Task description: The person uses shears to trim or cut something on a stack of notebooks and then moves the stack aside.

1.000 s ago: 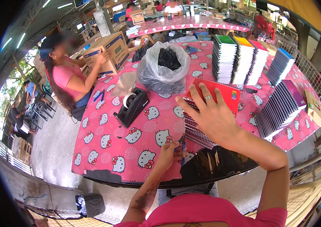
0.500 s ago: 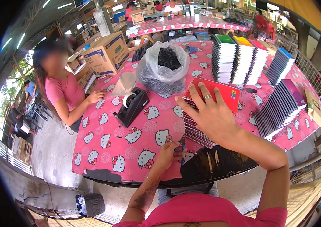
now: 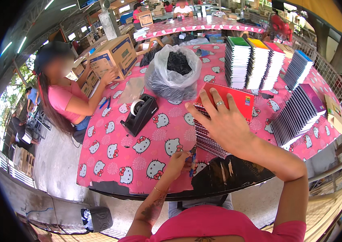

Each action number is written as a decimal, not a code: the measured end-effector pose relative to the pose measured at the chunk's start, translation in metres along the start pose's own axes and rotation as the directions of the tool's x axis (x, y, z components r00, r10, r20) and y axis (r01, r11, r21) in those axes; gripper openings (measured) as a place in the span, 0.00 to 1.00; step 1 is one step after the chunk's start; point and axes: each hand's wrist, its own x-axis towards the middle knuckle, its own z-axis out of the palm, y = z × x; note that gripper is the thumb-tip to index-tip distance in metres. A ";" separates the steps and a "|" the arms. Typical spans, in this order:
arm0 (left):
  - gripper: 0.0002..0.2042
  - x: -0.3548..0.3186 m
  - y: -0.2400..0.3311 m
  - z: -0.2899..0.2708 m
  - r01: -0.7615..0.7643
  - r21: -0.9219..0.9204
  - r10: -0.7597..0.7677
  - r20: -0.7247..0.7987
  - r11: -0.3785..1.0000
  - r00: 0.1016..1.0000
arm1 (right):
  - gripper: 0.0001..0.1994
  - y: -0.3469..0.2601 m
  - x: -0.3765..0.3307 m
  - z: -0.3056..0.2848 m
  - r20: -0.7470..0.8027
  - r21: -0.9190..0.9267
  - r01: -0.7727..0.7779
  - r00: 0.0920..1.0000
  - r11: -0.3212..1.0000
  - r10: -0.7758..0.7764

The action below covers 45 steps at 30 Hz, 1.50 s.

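Co-worker [image 3: 64, 97] at 10 o'clock now reaches for the cardboard box [image 3: 112, 56]

Right hand [image 3: 223, 121] lies flat, fingers spread, on red notebook [image 3: 231, 99]; left hand [image 3: 178, 161] pinches a blue pen [image 3: 192, 160].

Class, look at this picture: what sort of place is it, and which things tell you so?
Probably a packing workshop for stationery. Tall stacks of spiral notebooks stand on the pink table, cardboard boxes sit beside it, and the right hand presses on a red-covered notebook pile near a tape dispenser.

An open-sided packing workshop: long tables [image 3: 138, 161] under pink cartoon-print covers carry stacks of spiral notebooks [image 3: 251, 62], cardboard boxes [image 3: 112, 56] and a tape dispenser [image 3: 140, 113], with other workers [image 3: 64, 101] alongside.
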 end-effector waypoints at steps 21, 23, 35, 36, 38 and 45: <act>0.15 0.009 -0.011 -0.008 -0.013 0.046 0.013 0.012 0.999 1.000 | 0.35 0.000 0.000 0.001 -0.021 -0.032 0.014 1.000 0.999 -0.015; 0.15 0.009 -0.010 -0.007 -0.027 0.070 0.025 0.017 0.997 1.000 | 0.35 0.000 0.000 0.004 -0.028 -0.060 0.017 0.999 0.998 -0.019; 0.15 -0.001 -0.006 0.009 -0.287 0.957 0.584 0.215 0.032 0.783 | 0.35 0.000 -0.001 0.007 -0.036 -0.078 0.013 0.999 0.997 -0.016; 0.15 -0.001 -0.003 0.012 -0.270 0.962 0.551 0.207 0.035 0.808 | 0.35 -0.001 -0.001 0.008 -0.037 -0.086 0.013 0.999 0.996 -0.016; 0.14 0.001 0.003 0.009 -0.240 0.863 0.369 0.067 0.444 0.927 | 0.36 0.000 -0.002 0.008 -0.018 -0.075 0.014 1.000 0.997 -0.015; 0.15 0.002 0.010 -0.001 0.093 -0.008 -0.092 0.070 0.996 0.993 | 0.37 0.003 -0.003 0.004 -0.010 -0.098 0.026 1.000 0.995 -0.028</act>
